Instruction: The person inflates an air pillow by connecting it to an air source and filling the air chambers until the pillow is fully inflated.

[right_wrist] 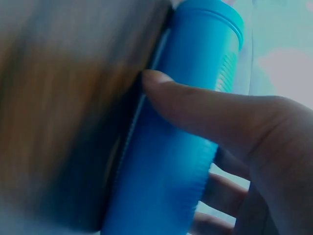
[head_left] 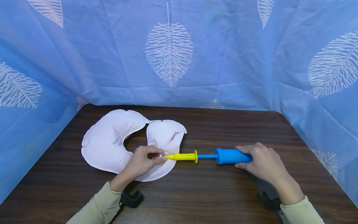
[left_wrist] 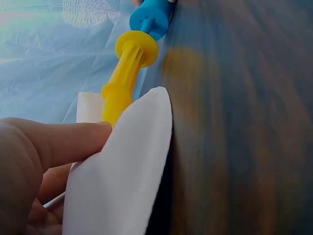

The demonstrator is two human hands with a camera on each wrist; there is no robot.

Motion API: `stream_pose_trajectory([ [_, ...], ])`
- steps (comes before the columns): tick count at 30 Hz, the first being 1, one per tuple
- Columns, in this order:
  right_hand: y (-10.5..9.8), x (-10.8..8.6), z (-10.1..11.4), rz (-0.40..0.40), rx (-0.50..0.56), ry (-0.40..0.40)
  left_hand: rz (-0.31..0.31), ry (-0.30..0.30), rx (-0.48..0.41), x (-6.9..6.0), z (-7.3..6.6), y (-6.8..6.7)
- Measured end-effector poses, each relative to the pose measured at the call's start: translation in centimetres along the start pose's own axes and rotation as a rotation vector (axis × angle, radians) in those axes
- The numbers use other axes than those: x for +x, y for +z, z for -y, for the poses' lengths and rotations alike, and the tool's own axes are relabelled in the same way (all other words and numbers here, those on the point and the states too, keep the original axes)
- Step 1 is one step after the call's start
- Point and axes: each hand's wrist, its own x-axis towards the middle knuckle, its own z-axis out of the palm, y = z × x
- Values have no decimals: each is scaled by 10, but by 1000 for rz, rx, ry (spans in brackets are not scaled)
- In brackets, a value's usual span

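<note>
A white inflatable neck pillow [head_left: 103,146] lies on the table, partly puffed and creased. My left hand [head_left: 144,161] pinches it where the tip of a yellow nozzle [head_left: 185,156] meets it; the fingers hide the exact joint. In the left wrist view, the thumb [left_wrist: 73,142] presses beside the nozzle tip and the white material. The nozzle belongs to a hand pump, whose thin blue rod runs right into a blue barrel [head_left: 230,156]. My right hand [head_left: 264,163] grips the barrel's right end, thumb on the near side. The pump lies level, its rod partly drawn out.
The dark wood-grain table [head_left: 195,199] carries the pillow and pump. Blue cloth [head_left: 223,62] with white leaf prints hangs around its back and sides. Black wrist devices [head_left: 132,199] sit beneath both forearms.
</note>
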Motion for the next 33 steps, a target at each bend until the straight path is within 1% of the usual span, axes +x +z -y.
stream_pose_trajectory([
  [3,6,3,21,-49,-11,-61,3,-3,3,0,0,0],
  [7,13,7,41,-79,-27,-117,13,-1,5,0,-1,1],
  [10,15,8,49,-86,-33,-123,15,14,6,-1,0,1],
  [13,16,8,51,-89,-39,-114,11,28,10,-1,0,1],
  [18,13,6,46,-66,-44,-97,8,15,17,-1,0,2],
  [22,9,5,38,-37,-40,-70,4,5,23,-2,-2,2],
  [25,4,2,27,-13,-41,-37,-1,7,24,-2,-2,2],
  [33,-6,-3,-11,79,-16,76,-7,-4,32,-2,-2,3],
])
